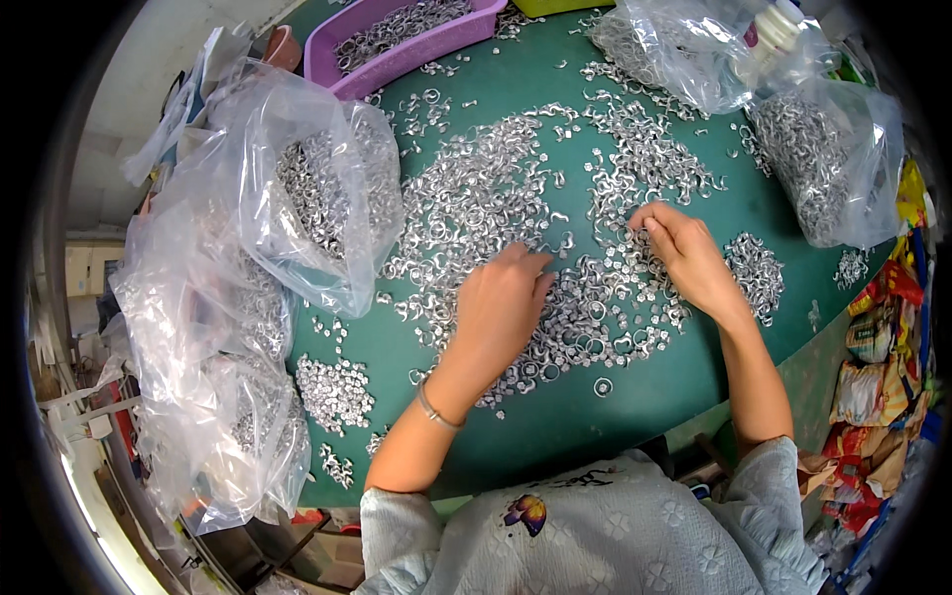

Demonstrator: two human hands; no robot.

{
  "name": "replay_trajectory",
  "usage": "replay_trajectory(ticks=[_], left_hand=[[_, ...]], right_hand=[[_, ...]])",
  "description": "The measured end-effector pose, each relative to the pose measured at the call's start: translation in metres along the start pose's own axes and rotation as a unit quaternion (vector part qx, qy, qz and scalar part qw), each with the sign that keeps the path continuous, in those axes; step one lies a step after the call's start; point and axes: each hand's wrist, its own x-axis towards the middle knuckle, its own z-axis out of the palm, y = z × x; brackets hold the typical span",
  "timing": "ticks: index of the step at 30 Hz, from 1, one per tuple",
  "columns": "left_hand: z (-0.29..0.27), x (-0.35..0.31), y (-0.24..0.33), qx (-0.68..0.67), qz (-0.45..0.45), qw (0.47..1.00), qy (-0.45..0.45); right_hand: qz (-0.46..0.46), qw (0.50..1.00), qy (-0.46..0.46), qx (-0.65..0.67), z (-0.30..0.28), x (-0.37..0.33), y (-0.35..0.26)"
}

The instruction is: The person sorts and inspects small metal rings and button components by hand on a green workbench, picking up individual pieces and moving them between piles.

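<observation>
A wide heap of small silver metal parts [476,178], curved hooks, rings and little knobs, is spread over the green tabletop [645,397]. My left hand [504,302] rests low over the middle of the heap, thumb and forefinger apart, with nothing visible in it. To the right, my right hand [686,256] is at the edge of another stretch of parts [640,149]. Its fingers are curled and the thumb is drawn in close to the forefinger. Whatever sits between those fingertips is too small to tell.
Clear plastic bags of parts [327,198] line the left side; another bag [818,159] stands at the right. A purple tray [397,52] holds more parts at the back. Small sorted piles lie at left [334,394] and right [754,278]. One ring [603,387] lies near the front.
</observation>
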Motion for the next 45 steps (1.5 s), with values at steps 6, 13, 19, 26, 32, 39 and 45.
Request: replay_trajectory(ticks=[6,13,19,26,32,39,45], left_hand=[[0.032,0.016,-0.007,0.045,0.010,0.998,0.046],[0.026,0.007,-0.004,-0.113,-0.018,0.992,0.048],[0.023,-0.005,0.002,-0.635,-0.308,0.684,-0.182],[0.026,-0.011,0.010,-0.717,-0.339,0.577,-0.195],[0.020,-0.014,0.012,-0.767,-0.334,0.523,-0.163],[0.018,-0.018,0.014,-0.805,-0.301,0.486,-0.157],[0.021,-0.020,0.015,-0.811,-0.285,0.486,-0.158]], right_hand=[[-0.025,0.995,0.020,-0.094,0.010,0.000,-0.004],[-0.154,0.956,0.097,-0.229,0.032,0.000,0.011],[-0.048,0.997,0.021,0.054,0.021,-0.012,0.004],[-0.085,0.996,0.029,0.020,0.018,-0.005,-0.004],[-0.225,0.943,0.044,-0.240,0.028,0.020,0.001],[-0.193,0.978,0.079,0.031,0.031,0.020,0.025],[-0.084,0.979,-0.027,0.186,0.019,-0.003,0.013]])
